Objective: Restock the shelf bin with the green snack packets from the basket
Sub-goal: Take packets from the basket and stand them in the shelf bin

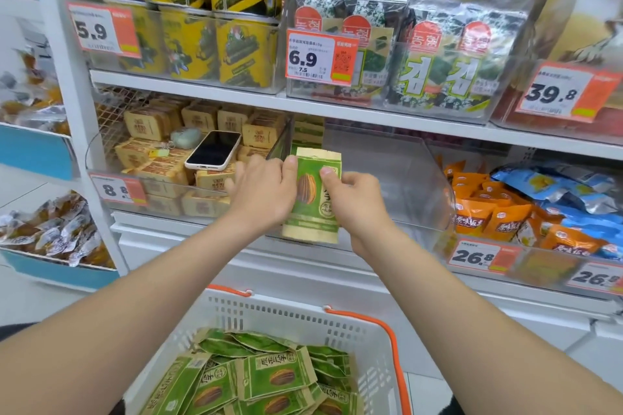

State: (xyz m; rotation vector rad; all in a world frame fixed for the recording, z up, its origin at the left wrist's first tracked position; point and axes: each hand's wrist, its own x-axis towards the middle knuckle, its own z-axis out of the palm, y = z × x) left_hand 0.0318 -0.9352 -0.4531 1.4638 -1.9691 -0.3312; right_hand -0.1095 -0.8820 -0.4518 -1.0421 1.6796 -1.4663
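Observation:
A green snack packet with a tan top and bottom stands upright at the front left of a clear shelf bin. My left hand grips its left edge, thumb on the front. My right hand pinches its right edge, thumb on the front. Further green packets stand behind it at the bin's left; the remainder of the bin looks bare. Below, a white basket with orange handles holds several green packets lying loose.
A phone lies on tan packets in the bin to the left. Orange and blue bags fill the bin to the right. Seaweed packs and price tags sit on the shelf above.

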